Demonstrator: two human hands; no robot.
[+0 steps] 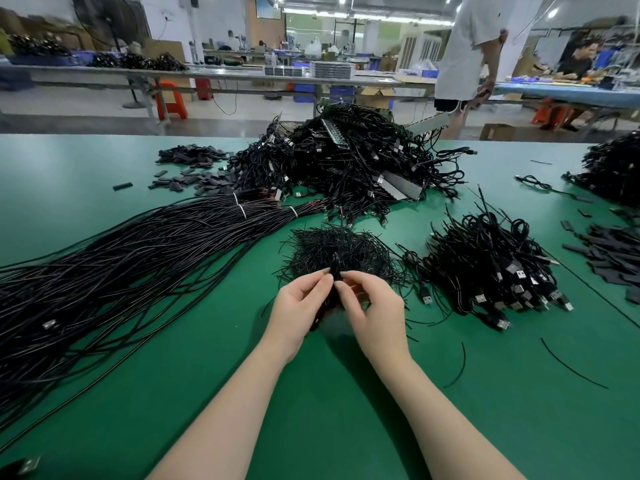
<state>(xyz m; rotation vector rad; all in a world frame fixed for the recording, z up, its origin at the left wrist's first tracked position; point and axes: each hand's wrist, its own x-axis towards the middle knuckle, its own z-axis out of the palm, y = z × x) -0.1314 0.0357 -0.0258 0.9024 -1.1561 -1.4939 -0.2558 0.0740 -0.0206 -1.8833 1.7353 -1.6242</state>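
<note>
From the head view, both hands meet just below the middle of the frame, above the green counter [173, 393]. The left hand [298, 306] and right hand [374, 306] have their fingers [320, 280] curled in, thumb and forefinger of each pinching a small black cable bundle [334, 270] that stands upright between them. Its lower part hangs behind the palms. Just behind it lies a bristly pile of thin black ties [346, 244].

It looks to me like the bundle is being bound. I cannot tell whether a tie is already round it.

To do this well, I would:
- have 1 hand clamp the loops flat so none springs out
- wrap the tie at the bundle's waist, not near an end
- twist it snug with the other hand, ends tucked in

Finished coils with USB plugs [485, 271] sit at the right of the frame. It seems the place for this one once it is tied.

Long loose cables [121, 258] fan across the left, well apart from the hands. A big tangled heap [353, 161] sits at upper centre.
</note>
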